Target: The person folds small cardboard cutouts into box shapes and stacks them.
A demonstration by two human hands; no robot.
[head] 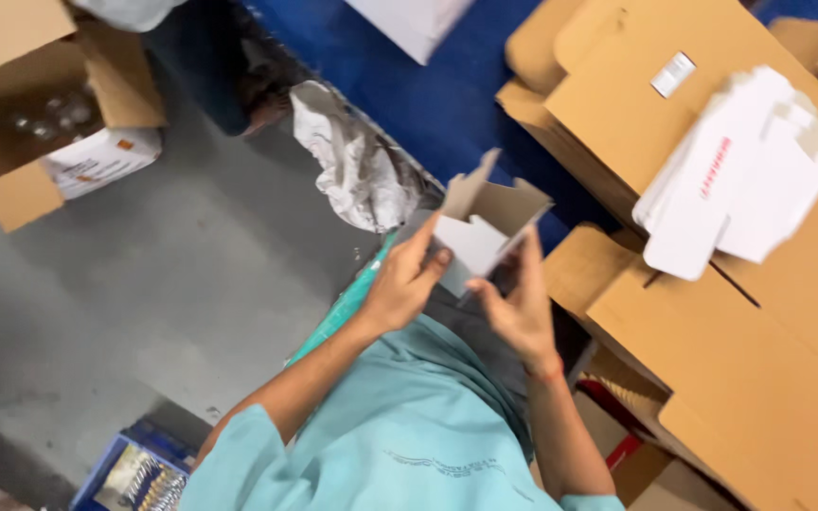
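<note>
my left hand (pixel 407 279): gripping small carton (pixel 481 230)
my right hand (pixel 521 305): fingers flat on carton's side
nearby: flat white cartons (pixel 736 170) on cardboard sheets (pixel 759 350)

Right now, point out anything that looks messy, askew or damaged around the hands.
A crumpled white sheet lies bunched on the grey floor beside the blue mat. The stack of flat white cartons sits fanned out unevenly on the brown cardboard sheets. Nothing looks spilled or broken.
</note>
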